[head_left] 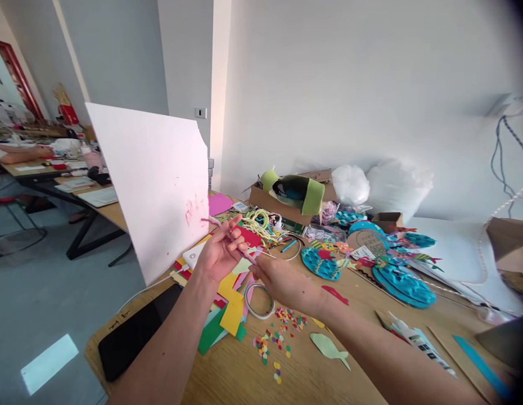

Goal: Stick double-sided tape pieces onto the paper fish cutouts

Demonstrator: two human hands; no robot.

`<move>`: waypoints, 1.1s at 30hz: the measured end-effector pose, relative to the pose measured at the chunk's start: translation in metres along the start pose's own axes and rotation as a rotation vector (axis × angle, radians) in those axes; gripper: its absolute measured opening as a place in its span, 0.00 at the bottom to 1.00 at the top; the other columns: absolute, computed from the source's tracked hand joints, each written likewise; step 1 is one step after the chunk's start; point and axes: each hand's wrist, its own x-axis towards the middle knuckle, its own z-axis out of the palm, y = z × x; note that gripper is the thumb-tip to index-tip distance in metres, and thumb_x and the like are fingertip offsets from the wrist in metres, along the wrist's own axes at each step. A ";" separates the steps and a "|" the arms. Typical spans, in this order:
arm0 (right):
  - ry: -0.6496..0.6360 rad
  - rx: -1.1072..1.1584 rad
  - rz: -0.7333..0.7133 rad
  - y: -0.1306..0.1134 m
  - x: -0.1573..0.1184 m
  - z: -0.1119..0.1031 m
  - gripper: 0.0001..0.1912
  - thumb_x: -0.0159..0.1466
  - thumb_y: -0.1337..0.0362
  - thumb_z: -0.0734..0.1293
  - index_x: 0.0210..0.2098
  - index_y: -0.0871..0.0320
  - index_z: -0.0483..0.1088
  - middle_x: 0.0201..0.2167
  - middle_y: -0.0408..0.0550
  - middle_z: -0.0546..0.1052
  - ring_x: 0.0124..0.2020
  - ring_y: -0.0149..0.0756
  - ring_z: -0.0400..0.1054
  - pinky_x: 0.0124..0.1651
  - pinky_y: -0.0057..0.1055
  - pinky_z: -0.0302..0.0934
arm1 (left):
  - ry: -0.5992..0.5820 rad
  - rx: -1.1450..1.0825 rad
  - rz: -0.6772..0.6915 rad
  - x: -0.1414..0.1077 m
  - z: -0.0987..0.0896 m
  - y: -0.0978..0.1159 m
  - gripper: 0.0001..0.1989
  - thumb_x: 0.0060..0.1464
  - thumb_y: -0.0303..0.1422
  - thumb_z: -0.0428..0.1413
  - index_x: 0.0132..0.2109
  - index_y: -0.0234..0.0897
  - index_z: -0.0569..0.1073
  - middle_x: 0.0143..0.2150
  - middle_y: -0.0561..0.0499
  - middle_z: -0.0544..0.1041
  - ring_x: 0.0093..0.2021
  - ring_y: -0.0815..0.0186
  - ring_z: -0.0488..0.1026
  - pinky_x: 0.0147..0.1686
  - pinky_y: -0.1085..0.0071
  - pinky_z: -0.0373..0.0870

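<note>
A thin mauve-pink cord runs across both hands above the table. My left hand, palm turned up, has its fingers curled round the cord, and one end sticks out past the fingertips toward the white board. The other end is pinched in my right hand, just to the right; its fingertips are partly hidden. Below the hands lie coloured paper sheets, a roll of tape and small paper confetti. A pale green paper fish rests nearer my right forearm.
A white board stands upright at the left, beside a black phone. Blue oval pieces with paper fish lie to the right, near glue tubes. Boxes and bags line the wall. A person's arm shows at another table.
</note>
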 end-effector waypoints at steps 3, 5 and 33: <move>-0.091 0.248 -0.050 -0.001 -0.010 0.009 0.18 0.70 0.58 0.54 0.30 0.58 0.67 0.26 0.45 0.72 0.27 0.30 0.63 0.30 0.27 0.53 | 0.058 -0.032 0.028 -0.008 -0.002 0.006 0.23 0.69 0.34 0.36 0.40 0.26 0.73 0.16 0.58 0.63 0.13 0.78 0.57 0.18 0.79 0.60; -0.139 0.402 -0.059 -0.002 -0.014 0.013 0.18 0.70 0.58 0.54 0.29 0.58 0.65 0.26 0.43 0.70 0.28 0.28 0.62 0.31 0.25 0.54 | 0.132 -0.045 0.058 -0.009 -0.005 0.009 0.24 0.69 0.32 0.36 0.33 0.28 0.71 0.13 0.59 0.58 0.11 0.78 0.54 0.15 0.80 0.54; 0.244 -0.032 0.523 0.148 0.179 0.046 0.17 0.67 0.58 0.64 0.52 0.59 0.67 0.52 0.52 0.71 0.48 0.39 0.69 0.49 0.43 0.66 | 0.289 -0.078 -0.020 0.024 -0.017 0.041 0.22 0.68 0.29 0.37 0.26 0.32 0.64 0.11 0.59 0.56 0.09 0.78 0.51 0.11 0.79 0.46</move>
